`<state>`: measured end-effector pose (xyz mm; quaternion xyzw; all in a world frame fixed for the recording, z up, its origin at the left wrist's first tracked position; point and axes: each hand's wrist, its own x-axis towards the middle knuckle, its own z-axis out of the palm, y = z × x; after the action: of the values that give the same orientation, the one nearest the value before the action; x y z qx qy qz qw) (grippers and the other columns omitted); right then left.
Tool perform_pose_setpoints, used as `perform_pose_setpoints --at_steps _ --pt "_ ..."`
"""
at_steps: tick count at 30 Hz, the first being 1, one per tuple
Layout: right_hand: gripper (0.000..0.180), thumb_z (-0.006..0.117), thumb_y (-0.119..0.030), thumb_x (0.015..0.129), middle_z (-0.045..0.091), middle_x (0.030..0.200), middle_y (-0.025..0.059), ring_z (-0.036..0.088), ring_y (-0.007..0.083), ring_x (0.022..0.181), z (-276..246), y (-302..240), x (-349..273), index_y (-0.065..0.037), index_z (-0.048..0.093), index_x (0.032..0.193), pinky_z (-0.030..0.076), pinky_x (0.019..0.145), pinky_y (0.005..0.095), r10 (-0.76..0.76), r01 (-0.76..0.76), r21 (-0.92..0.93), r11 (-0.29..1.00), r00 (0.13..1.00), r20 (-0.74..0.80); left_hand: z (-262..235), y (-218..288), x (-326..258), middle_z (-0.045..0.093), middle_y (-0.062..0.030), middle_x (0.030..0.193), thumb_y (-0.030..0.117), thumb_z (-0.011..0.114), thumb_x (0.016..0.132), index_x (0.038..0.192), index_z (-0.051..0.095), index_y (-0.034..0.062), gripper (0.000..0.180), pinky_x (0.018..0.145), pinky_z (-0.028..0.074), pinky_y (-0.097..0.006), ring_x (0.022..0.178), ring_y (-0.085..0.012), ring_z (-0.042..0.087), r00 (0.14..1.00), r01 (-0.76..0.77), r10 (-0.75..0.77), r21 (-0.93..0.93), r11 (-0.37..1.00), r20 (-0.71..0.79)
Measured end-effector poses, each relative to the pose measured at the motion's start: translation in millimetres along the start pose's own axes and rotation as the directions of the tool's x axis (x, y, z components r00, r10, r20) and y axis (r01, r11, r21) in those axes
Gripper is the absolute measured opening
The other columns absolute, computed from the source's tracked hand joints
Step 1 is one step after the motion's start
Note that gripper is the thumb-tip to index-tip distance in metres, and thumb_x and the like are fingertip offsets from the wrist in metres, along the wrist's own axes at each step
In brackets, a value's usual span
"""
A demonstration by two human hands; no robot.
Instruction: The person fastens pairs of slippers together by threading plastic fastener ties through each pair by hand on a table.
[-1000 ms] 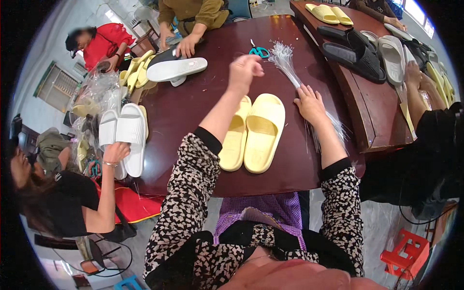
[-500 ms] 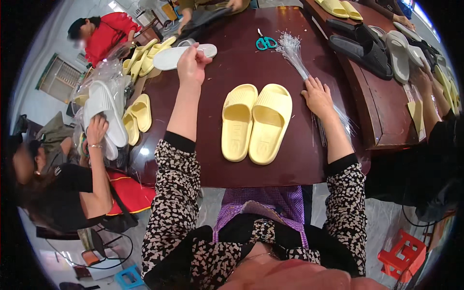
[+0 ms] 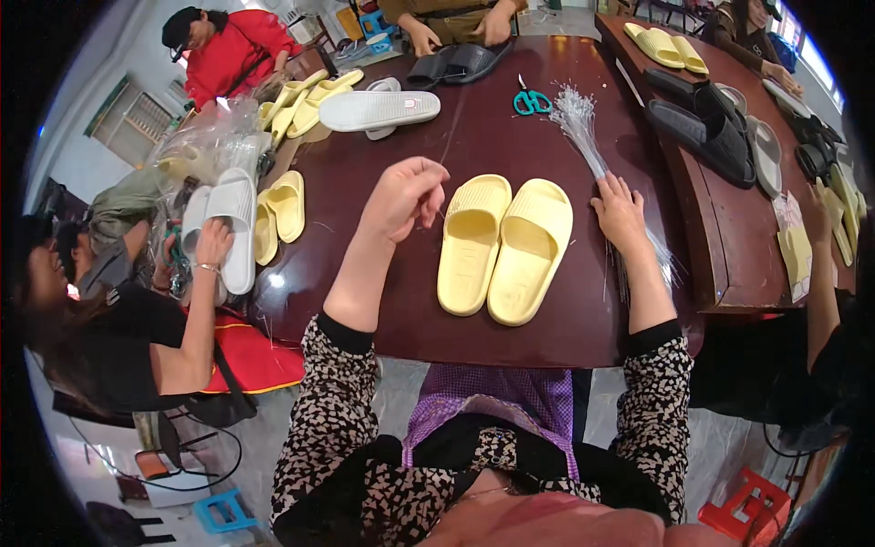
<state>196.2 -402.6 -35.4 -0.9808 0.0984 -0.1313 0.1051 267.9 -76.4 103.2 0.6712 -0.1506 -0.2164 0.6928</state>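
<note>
A pair of pale yellow slippers point(image 3: 530, 251) lies side by side on the dark red table point(image 3: 365, 314), soles down, toe bands away from me. My left hand point(image 3: 407, 199) hovers left of their toe bands with its fingers curled in. Whether something thin is pinched there, I cannot make out. My right hand point(image 3: 622, 215) rests flat, fingers stretched, on a bundle of thin clear plastic strands point(image 3: 581, 130) right of the slippers. Teal-handled scissors point(image 3: 531, 101) lie beyond, left of the bundle's far end. White slippers point(image 3: 380, 110) lie at the far left, the upper one sole up.
More yellow slippers point(image 3: 287, 206) lie at the left edge, beside a co-worker's hand on white slippers point(image 3: 235, 219). Across the table, another person's hands touch dark slippers point(image 3: 460, 64). A second table point(image 3: 729, 260) at the right bears black, grey and yellow slippers.
My left hand has drawn back from the white slipper toward the yellow pair. The person opposite now has dark slippers on the table. My right hand stays on the strands.
</note>
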Motion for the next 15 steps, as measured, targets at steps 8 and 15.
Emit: perform_pose_setpoints --at_steps 8,15 --pt "0.026 0.059 -0.008 0.082 0.060 0.109 0.0132 0.056 0.0293 0.101 -43 -15 2 -0.004 0.061 0.107 0.041 0.088 0.0401 -0.169 0.311 0.315 0.897 0.899 -0.405 19 -33 -18 0.053 -0.0040 0.055 0.012 0.052 0.089 0.085 0.056 -0.0005 0.014 0.034 0.036 -0.021 0.038 -0.0084 0.044 0.984 0.162 -0.146 -0.181 0.970 0.099" --pt "0.027 0.064 0.000 0.074 0.063 0.082 0.0099 0.061 0.0261 0.075 -109 -105 -40 -0.003 0.063 0.101 0.048 0.067 0.0338 -0.404 0.657 0.320 0.683 0.704 -0.584 53 -22 -31 0.053 -0.0024 0.055 0.012 0.053 0.089 0.086 0.058 0.0001 0.013 0.038 0.037 -0.019 0.040 -0.0069 0.045 0.981 0.151 -0.155 0.034 0.988 0.121"
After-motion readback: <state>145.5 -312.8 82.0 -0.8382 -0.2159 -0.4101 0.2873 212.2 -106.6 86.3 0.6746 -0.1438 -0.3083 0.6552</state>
